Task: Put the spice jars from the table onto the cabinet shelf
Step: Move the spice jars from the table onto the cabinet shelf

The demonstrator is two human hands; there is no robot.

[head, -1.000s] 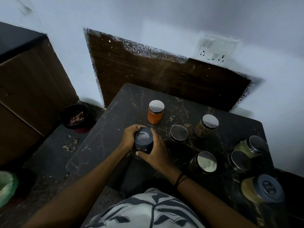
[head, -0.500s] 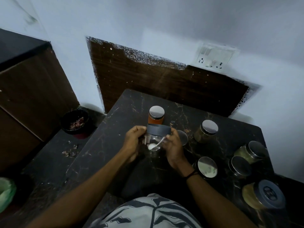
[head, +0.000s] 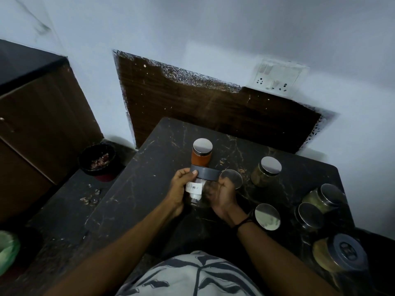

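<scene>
Both hands hold a clear jar (head: 199,189) with a grey lid and a white label reading "Pepper", lifted above the dark marble table (head: 136,189). My left hand (head: 180,186) grips its left side with the thumb on the lid; my right hand (head: 222,195) cups its right side. Behind it stands an orange spice jar (head: 202,154) with a silver lid. Several more silver-lidded jars stand to the right, among them an olive one (head: 266,171) and a lid (head: 232,178) partly hidden by my right hand. A larger grey-lidded jar (head: 339,255) sits at the near right.
A dark wooden cabinet (head: 42,124) stands at the left against the wall. A black bowl (head: 97,157) with scraps sits on the lower dark counter beside it. A wooden panel (head: 213,107) backs the table, with a white socket plate (head: 277,77) above. A green item (head: 7,251) lies at far left.
The pepper jar was gripped on the table a second ago; both hands have lifted and tilted it so its side and label now face me.
</scene>
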